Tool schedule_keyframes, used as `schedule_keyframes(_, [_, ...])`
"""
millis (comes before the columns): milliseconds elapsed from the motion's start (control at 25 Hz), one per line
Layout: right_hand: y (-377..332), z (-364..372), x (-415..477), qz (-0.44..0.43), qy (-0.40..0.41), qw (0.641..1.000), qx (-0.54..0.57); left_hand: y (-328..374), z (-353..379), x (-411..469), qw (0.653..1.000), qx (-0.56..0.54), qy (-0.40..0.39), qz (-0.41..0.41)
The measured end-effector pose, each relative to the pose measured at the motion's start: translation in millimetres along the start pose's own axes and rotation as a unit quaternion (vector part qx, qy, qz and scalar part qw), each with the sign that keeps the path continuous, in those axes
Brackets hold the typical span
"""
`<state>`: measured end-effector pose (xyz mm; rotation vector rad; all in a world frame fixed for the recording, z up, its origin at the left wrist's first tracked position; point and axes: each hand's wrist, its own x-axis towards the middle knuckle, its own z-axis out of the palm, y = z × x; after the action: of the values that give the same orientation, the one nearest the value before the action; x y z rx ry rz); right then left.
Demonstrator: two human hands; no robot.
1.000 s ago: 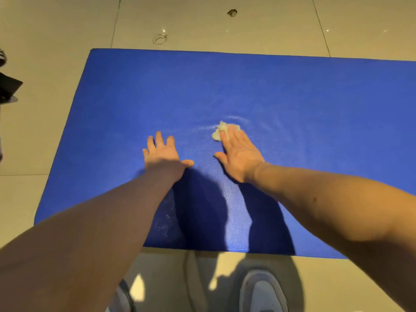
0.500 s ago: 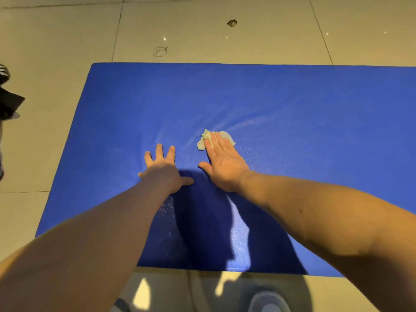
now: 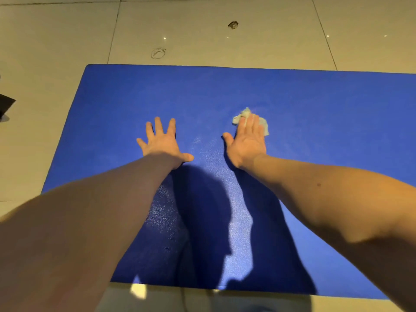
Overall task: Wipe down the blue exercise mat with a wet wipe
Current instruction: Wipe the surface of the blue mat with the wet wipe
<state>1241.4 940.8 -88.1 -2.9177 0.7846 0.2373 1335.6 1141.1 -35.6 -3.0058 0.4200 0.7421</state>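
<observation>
Mat: a blue rectangular foam exercise mat is laid flat on pale glossy floor tiles. Its short end is seen at nine o'clock of the view and its length is cut off at three o'clock, so the whole top face is offered for wiping.
Wipe: a small crumpled whitish wet wipe is lying on the mat just past centre, toward one o'clock. It is bunched rather than spread, which probably gives a thicker pad to press on.
Right hand: the right hand is laid flat, palm down, with straight fingers set close together over the wipe. Nothing is curled round or pinched, and the wipe is pinned to the mat by pressure alone. Its edges show at twelve and two o'clock of the fingertips.
Left hand: the left hand is placed at nine o'clock of the right hand and apart from it. Its fingers are spread wide and flat on the mat and nothing is held. It is judged to be a brace that carries body weight and holds the mat from sliding.
Damp patch: a speckled sheen is seen at six o'clock of the left hand, which suggests that the near strip is already wiped.
Floor: a dark chip and a faint ring mark are seen at twelve o'clock, beyond the mat.
Step in hand: a wiping stroke across the middle band is judged to be under way, and the far strip and the right part look dry.
Risk: the wipe could be rolled out from under flat fingers if pressure is eased.
</observation>
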Motion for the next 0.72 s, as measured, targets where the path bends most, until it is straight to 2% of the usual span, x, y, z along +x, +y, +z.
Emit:
schedule_keyframes(160, [-45, 1, -3, -0.186, -0.026, 0.981, 0.056, -6, 0, 8, 0.997, -0.001, -0.067, -0.050])
schedule_keyframes(280, [-30, 0, 6, -0.231, -0.041, 0.972, 0.011, -4, -5, 17, 0.996, 0.004, -0.073, -0.052])
schedule_keyframes(360, [-9, -3, 21, -0.198, -0.035, 0.980, -0.002, -1, -9, 21, 0.997, -0.005, -0.053, -0.050])
schedule_keyframes(480, [16, -15, 51, -0.065, -0.028, 0.997, -0.017, 5, -11, 29, 0.999, 0.000, 0.001, -0.053])
schedule_keyframes(600, [5, -22, 61, 0.050, -0.069, 0.996, 0.007, 5, -18, 38, 0.998, 0.010, -0.034, -0.052])
schedule_keyframes(640, [-7, -23, 61, 0.055, -0.072, 0.996, 0.025, 2, -20, 42, 0.997, 0.020, -0.053, -0.052])
schedule_keyframes(720, [-32, -19, 62, 0.011, -0.065, 0.997, 0.048, -2, -22, 50, 0.994, 0.035, -0.088, -0.058])
